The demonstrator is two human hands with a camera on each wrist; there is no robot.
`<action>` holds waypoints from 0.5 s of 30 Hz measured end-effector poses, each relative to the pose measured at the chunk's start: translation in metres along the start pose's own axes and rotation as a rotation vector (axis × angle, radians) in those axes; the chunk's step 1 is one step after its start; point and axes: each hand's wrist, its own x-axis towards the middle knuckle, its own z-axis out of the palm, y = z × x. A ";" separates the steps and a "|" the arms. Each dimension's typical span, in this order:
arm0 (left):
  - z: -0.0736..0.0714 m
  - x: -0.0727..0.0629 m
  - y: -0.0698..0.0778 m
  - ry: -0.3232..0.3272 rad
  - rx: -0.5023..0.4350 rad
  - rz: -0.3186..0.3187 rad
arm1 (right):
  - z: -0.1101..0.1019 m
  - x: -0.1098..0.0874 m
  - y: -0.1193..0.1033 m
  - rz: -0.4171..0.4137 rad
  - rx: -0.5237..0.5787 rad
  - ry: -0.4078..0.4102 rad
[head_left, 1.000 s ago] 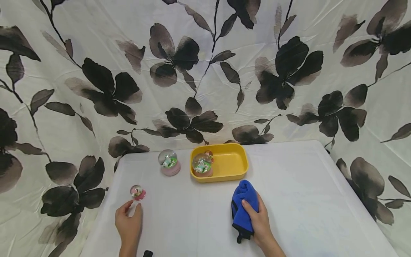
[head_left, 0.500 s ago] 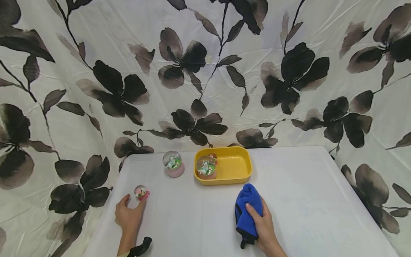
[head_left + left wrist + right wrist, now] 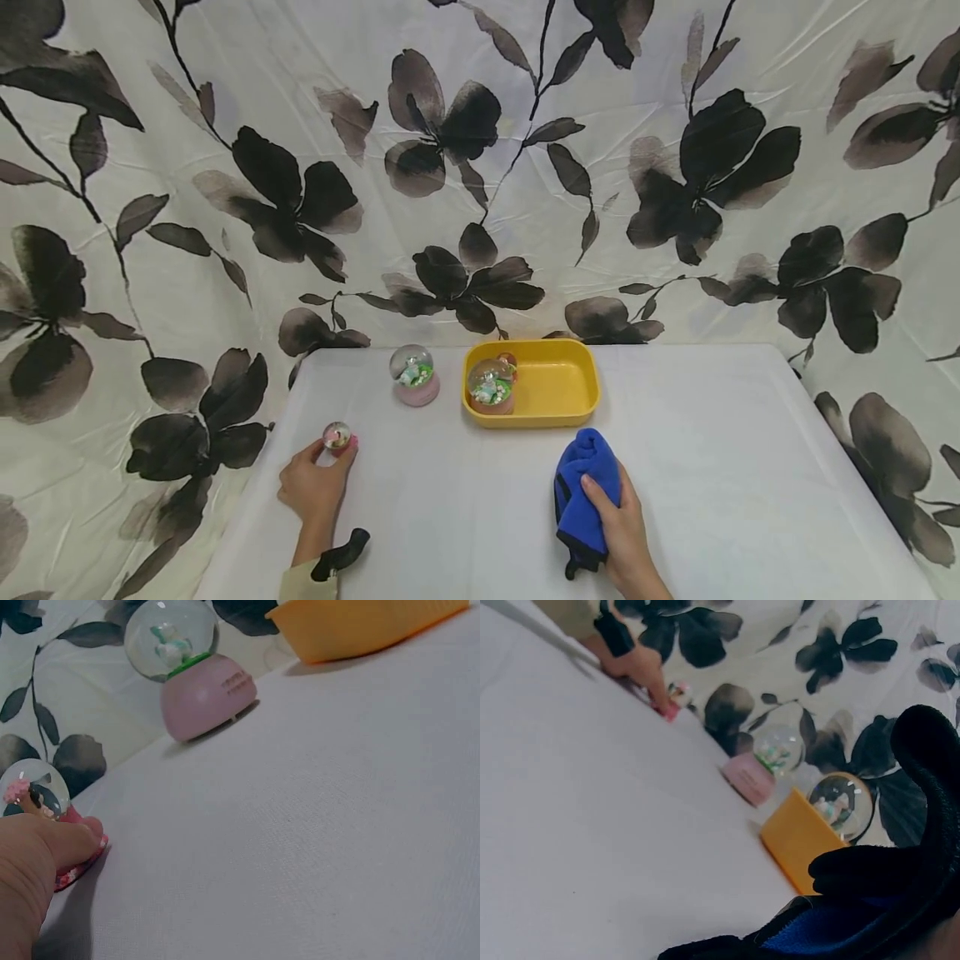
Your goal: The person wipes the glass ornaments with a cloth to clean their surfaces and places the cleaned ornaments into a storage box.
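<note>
The left hand (image 3: pixel 315 490) pinched 1 round, glossy, pink-based globe (image 3: pixel 337 434); the right hand (image 3: pixel 627 527) gripped a fuzzy, rolled blue cloth (image 3: pixel 577 507).

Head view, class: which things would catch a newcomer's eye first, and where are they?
Probably the bright yellow rectangular tray first, at the far edge of the white table. Next comes the vivid blue cloth bundle with black trim, nearer and held in the right hand. At left, the left hand grasps a small clear snow globe with a pink base.
</note>
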 end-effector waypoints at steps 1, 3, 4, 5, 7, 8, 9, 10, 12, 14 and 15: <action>0.001 0.000 0.001 -0.003 0.006 -0.003 | -0.001 -0.001 0.000 0.001 0.010 0.000; 0.003 0.001 0.003 -0.006 0.005 -0.010 | -0.002 -0.002 0.001 -0.002 0.029 -0.003; 0.003 0.001 0.003 -0.007 0.006 -0.014 | -0.002 -0.002 0.001 -0.005 0.031 -0.006; 0.004 0.001 0.003 -0.007 0.005 -0.017 | -0.003 -0.003 0.002 -0.007 0.035 -0.008; 0.003 0.001 0.003 -0.006 -0.001 -0.027 | -0.004 -0.003 0.003 -0.010 0.040 -0.009; 0.003 0.001 0.003 -0.001 -0.009 -0.033 | -0.004 -0.003 0.003 -0.010 0.039 -0.008; 0.002 0.000 0.004 0.001 -0.019 -0.039 | -0.004 -0.003 0.004 -0.009 0.039 -0.006; 0.000 0.000 0.005 0.003 -0.032 -0.050 | -0.004 -0.003 0.003 -0.010 0.035 -0.007; -0.003 0.000 0.006 -0.001 -0.067 -0.076 | -0.003 -0.003 0.002 -0.009 0.035 -0.003; -0.008 -0.001 0.006 -0.016 -0.119 -0.109 | -0.003 -0.004 0.002 -0.002 0.030 0.004; -0.011 -0.002 0.005 -0.026 -0.147 -0.126 | -0.002 -0.005 0.001 0.003 0.024 0.003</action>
